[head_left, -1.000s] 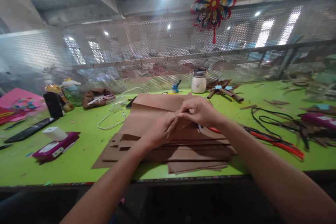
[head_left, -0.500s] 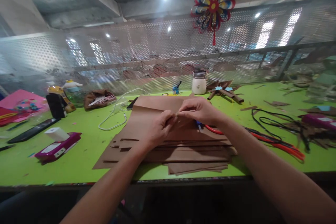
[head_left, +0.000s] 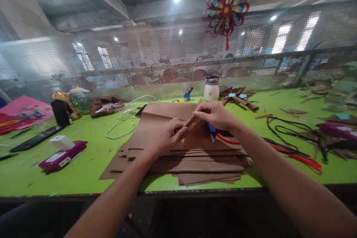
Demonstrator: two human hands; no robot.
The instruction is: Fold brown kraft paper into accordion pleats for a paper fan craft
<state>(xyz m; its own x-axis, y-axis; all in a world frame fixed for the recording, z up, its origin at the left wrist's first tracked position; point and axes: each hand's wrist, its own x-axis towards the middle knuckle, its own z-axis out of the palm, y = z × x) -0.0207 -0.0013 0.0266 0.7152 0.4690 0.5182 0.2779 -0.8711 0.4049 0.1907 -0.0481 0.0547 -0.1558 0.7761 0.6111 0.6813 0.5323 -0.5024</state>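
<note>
A narrow strip of brown paper (head_left: 191, 121) runs slantwise between my two hands above a stack of brown paper sheets (head_left: 156, 119). The fingers of my left hand (head_left: 169, 134) are closed on the strip's lower end. Higher up, my right hand (head_left: 214, 114) pinches the same strip between thumb and fingertips. Just under my right wrist a blue object (head_left: 211, 129) with a red cord (head_left: 228, 140) lies on the paper, partly hidden. Several layers of cut paper edges show at the near side of the stack.
On the green table (head_left: 92, 163), a purple power strip (head_left: 61, 158) with a white plug stands left. A white cable (head_left: 119, 136) curls beside the paper. Behind are an ink-like blue bottle (head_left: 186, 97) and a white jar (head_left: 211, 91). Black cords (head_left: 287, 130) lie right.
My hands have moved slightly apart, the right one upward, so more of the paper strip shows between them. The blue object is less covered now.
</note>
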